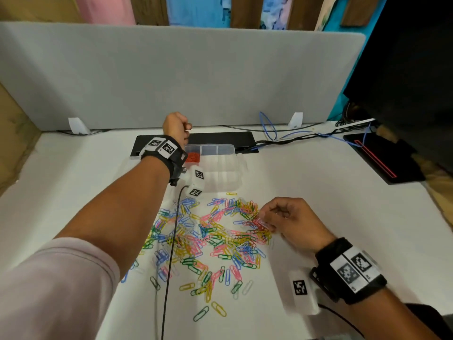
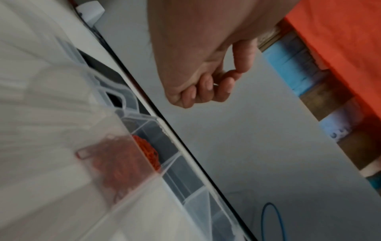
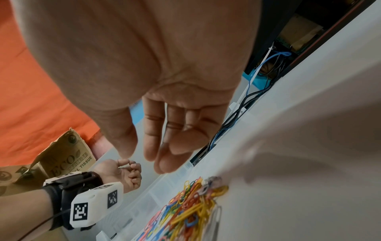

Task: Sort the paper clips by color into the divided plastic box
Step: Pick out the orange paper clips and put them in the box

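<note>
Clips [image 1: 208,239]: big mixed-colour heap on white table [image 1: 343,192], w/ clear divided box [image 1: 221,149] just behind it; red clips [image 1: 192,157] sit in box's far-left compartment. Left hand [image 1: 176,127] hangs over box's far-left corner, fingers curled tight, thumb on index; can't tell if anything's inside. Right hand [image 1: 288,220] is low at heap's right edge, fingers loosely bent, tips near pink clips; grip contents unclear. Grey partition [image 1: 171,77] behind.

Head cam looks down over the white table [image 1: 318,192]; wrist cams sit close under each palm, both catching the clear divided plastic box [image 2: 144,187].
</note>
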